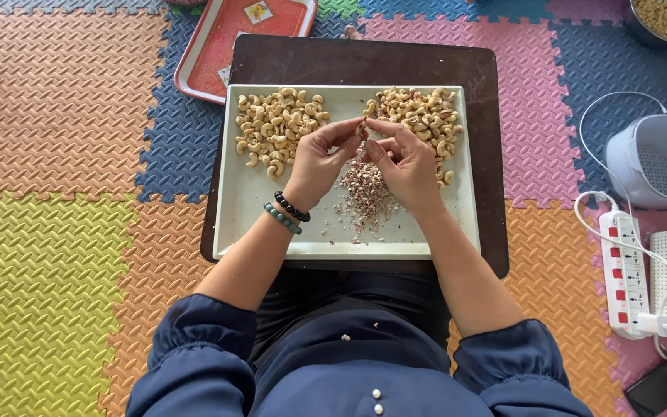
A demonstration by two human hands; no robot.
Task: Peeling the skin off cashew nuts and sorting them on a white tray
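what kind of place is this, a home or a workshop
Most likely a home floor used for hand work: bright interlocking foam mats cover the ground, a power strip lies loose beside them, and a low dark board serves as the table.

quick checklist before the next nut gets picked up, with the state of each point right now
1. Nut in hand: left hand and right hand pinch one cashew between the fingers over the tray: ok.
2. Skin fully off that cashew: cannot tell, fingers hide it.
3. Peeled pile kept apart at the tray's left: ok.
4. Unpeeled pile within reach at the tray's right: ok.
5. Skins fall in a heap on the white tray, a few scattered but none off it: ok.
6. Tray sits flat on the dark board: ok.
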